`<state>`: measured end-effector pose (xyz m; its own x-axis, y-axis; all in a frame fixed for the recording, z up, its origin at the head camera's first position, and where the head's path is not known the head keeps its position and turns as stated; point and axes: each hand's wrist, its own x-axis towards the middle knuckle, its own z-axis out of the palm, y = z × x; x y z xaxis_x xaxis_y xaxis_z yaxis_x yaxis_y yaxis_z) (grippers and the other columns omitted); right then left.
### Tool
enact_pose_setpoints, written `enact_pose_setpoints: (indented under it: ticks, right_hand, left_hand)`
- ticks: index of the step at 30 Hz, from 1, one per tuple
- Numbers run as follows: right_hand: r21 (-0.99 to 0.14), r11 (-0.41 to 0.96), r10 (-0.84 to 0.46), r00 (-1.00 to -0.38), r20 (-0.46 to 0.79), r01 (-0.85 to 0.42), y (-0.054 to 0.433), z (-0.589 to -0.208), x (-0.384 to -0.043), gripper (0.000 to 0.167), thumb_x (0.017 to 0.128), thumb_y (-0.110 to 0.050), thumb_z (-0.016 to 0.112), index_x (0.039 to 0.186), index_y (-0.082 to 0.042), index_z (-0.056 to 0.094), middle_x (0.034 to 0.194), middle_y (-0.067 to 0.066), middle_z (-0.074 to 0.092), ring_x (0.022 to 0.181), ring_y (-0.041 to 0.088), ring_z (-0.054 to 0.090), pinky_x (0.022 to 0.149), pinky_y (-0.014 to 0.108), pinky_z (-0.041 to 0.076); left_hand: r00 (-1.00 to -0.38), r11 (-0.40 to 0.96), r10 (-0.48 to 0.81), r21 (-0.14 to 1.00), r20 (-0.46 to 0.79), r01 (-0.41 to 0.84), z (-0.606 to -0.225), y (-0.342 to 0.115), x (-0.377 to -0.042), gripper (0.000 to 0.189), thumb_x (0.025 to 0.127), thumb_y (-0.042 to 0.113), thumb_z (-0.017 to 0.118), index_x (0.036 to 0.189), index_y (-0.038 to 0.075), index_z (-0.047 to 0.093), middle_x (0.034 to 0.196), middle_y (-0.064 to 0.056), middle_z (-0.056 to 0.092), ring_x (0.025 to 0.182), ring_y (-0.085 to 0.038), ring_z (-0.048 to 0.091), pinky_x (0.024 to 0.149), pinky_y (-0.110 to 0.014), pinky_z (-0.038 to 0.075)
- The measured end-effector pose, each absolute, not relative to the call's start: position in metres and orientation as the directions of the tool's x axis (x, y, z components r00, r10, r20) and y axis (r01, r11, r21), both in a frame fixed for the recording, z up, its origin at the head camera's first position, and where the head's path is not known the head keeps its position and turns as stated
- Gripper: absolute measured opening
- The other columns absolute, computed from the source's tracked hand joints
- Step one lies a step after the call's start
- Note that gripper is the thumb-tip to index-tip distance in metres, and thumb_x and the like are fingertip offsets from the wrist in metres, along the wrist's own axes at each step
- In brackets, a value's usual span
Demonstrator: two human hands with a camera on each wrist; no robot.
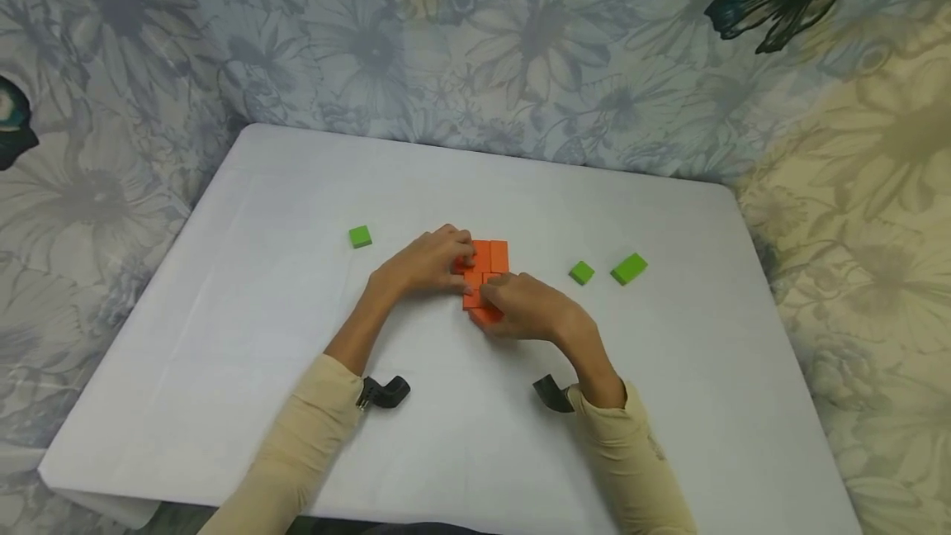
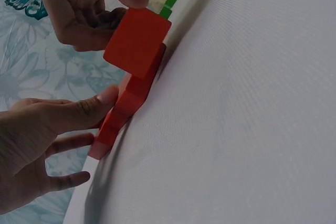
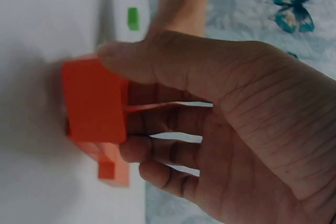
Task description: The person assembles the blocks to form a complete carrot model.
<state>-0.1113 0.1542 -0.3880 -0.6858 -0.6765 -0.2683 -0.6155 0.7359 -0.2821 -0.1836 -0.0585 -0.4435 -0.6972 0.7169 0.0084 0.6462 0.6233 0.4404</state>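
Note:
Several orange blocks (image 1: 481, 256) lie side by side in a flat group on the white table (image 1: 297, 287). At the group's near right, my right hand (image 1: 531, 308) pinches one orange block (image 3: 95, 100) between thumb and fingers. That block shows a square face in both wrist views and stands tilted at the end of the row. My left hand (image 1: 427, 261) is at the group's left side. Its thumb (image 2: 92, 106) touches the orange blocks' side, while other fingers are spread out beyond; some fingertips are hidden behind the blocks.
One green block (image 1: 360, 236) lies to the left behind my left hand. Right of the group are a small green block (image 1: 582, 272) and a larger green piece (image 1: 629, 268). A black wrist mount (image 1: 386, 392) sticks out from the left sleeve, another mount (image 1: 553, 394) from the right. Patterned cloth (image 1: 520, 48) hangs behind the table.

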Motion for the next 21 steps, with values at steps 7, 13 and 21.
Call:
enact_pose_setpoints:
  ticks: [7,13,21]
  right_hand:
    - [-0.147,0.739,-0.67,-0.695,-0.259,-0.657,0.1465,-0.395,-0.1078,0.039,0.097,-0.024,0.071,0.132,-0.008,0.068,0.096,0.003,0.064,0.085,0.019,0.053,0.089,0.042,0.053]
    - [-0.158,0.737,-0.673,-0.69,-0.266,-0.657,0.1467,-0.3953,-0.1101,0.043,0.096,-0.025,0.072,0.135,-0.007,0.067,0.108,0.005,0.069,0.092,0.02,0.056,0.093,0.044,0.053]
    - [-0.176,0.744,-0.666,-0.693,-0.276,-0.645,0.1482,-0.3943,-0.1087,0.04,0.096,-0.025,0.072,0.133,-0.008,0.066,0.104,0.005,0.067,0.093,0.022,0.059,0.098,0.049,0.055]
  left_hand:
    - [-0.692,0.623,0.722,0.445,-0.011,0.643,-0.4422,-0.0572,-0.1846,0.033,0.088,0.033,0.085,0.111,0.013,0.074,0.118,-0.002,0.064,0.125,-0.025,0.057,0.094,-0.043,0.054]
    - [-0.695,0.634,0.719,0.436,-0.027,0.638,-0.4408,-0.0574,-0.1846,0.034,0.089,0.033,0.084,0.114,0.012,0.073,0.12,-0.002,0.064,0.127,-0.025,0.056,0.097,-0.044,0.054]
    - [-0.692,0.634,0.722,0.422,-0.021,0.648,-0.4415,-0.0567,-0.1839,0.035,0.089,0.032,0.084,0.115,0.012,0.073,0.12,-0.002,0.064,0.128,-0.025,0.056,0.096,-0.044,0.055]
